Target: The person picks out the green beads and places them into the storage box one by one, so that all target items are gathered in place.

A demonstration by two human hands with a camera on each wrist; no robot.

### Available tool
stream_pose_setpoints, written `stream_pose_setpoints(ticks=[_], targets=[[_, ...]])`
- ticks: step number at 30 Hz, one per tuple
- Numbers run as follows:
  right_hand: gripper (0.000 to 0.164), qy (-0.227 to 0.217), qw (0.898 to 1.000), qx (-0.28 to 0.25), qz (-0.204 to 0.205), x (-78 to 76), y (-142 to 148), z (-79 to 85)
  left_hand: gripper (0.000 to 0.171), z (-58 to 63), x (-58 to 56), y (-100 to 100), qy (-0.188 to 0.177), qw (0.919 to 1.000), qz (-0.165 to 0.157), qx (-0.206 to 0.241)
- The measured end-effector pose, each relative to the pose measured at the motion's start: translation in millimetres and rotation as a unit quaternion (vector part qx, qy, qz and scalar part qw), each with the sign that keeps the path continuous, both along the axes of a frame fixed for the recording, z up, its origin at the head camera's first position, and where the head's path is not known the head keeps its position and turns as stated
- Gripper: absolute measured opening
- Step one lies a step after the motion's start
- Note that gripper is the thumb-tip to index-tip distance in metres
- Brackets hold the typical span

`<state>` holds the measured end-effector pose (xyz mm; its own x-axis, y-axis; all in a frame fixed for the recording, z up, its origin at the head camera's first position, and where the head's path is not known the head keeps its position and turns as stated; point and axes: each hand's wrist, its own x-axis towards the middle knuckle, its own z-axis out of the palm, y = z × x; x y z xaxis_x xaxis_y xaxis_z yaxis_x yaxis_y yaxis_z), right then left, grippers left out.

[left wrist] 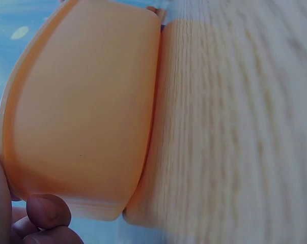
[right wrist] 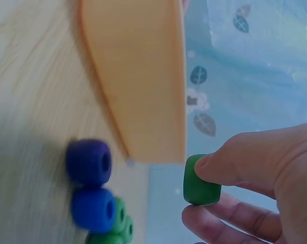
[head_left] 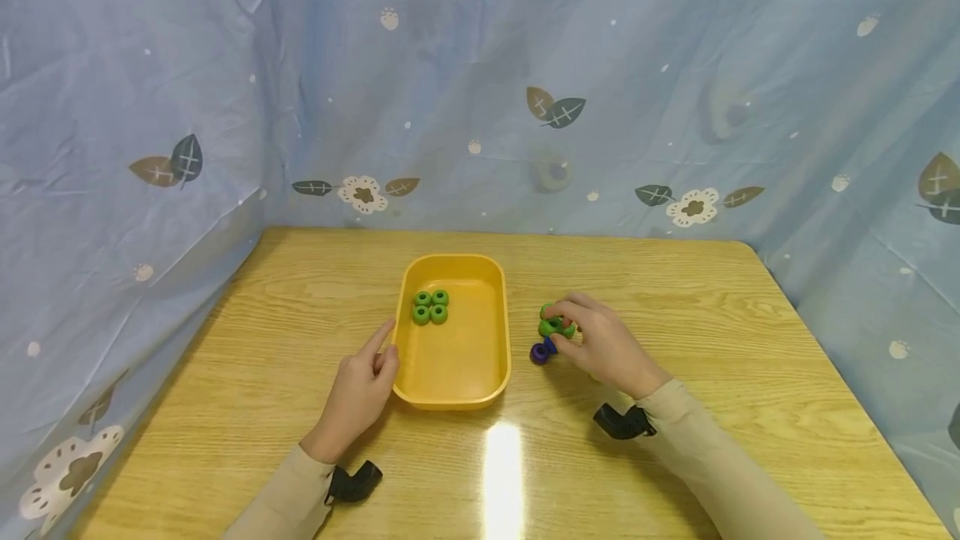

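Observation:
My left hand [head_left: 356, 394] touches the left rim of a yellow tray [head_left: 453, 400] with its fingertips, the index finger stretched out. In the left wrist view, fingertips [left wrist: 49, 211] are seen beside the tray's outer wall [left wrist: 87, 117]. Inside the tray, several green beads [head_left: 431, 307] sit grouped at the upper left. Right of the tray, my right hand [head_left: 607, 348] pinches a green bead [right wrist: 201, 185] between thumb and fingers, above the table. Below it lie a purple bead [right wrist: 88, 162], a blue bead [right wrist: 93, 209] and more green beads; the hand partly hides this pile.
A wooden table [head_left: 675, 290] carries everything. Behind it and along its sides hangs a blue curtain [head_left: 480, 90] with leaf and flower prints. A black wrist mount [head_left: 624, 422] sits on the right sleeve, another [head_left: 354, 482] on the left.

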<state>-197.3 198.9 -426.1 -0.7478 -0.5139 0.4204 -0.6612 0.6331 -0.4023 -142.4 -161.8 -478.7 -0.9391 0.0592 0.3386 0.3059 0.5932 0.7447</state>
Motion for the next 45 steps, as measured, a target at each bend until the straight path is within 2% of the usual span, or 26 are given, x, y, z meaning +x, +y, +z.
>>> stream_pose_setpoints(ticks=[11, 26, 45], targets=[[0.026, 0.005, 0.999, 0.007, 0.042, 0.7, -32, 17.9, 0.046, -0.9, 2.7, 0, -0.006, 1.0, 0.004, -0.002], [0.022, 0.012, 0.996, 0.018, 0.092, -8.1, -71, 30.6, 0.046, -1.2, 0.6, 0, -0.005, 1.0, 0.006, -0.003], [0.025, -0.023, 0.993, 0.054, 0.098, -29.7, -113, 35.1, 0.045, 1.3, -0.5, 1, -0.002, 0.9999, 0.007, -0.011]])
